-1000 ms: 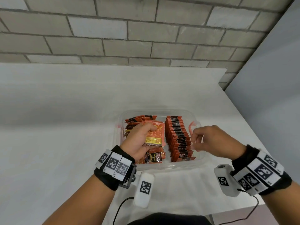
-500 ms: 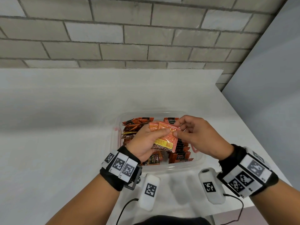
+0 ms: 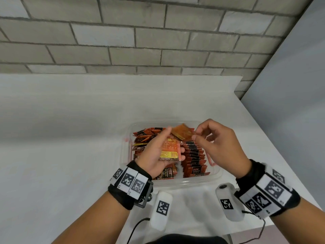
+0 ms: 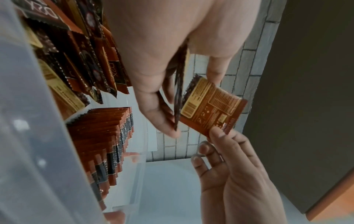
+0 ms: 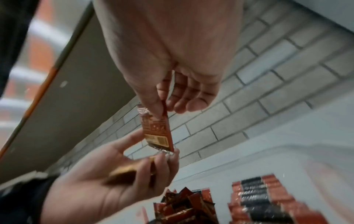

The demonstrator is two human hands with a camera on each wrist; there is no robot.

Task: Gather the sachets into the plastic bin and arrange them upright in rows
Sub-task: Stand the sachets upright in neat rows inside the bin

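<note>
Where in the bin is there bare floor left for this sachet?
A bare strip in the clear plastic bin runs between the loose orange sachet heap and the upright row. Both sides are crowded.

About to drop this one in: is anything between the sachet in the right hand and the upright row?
Nothing visible. The right hand pinches the sachet over the bin, above the row's far end. The left hand holds its stack beside the row.
</note>
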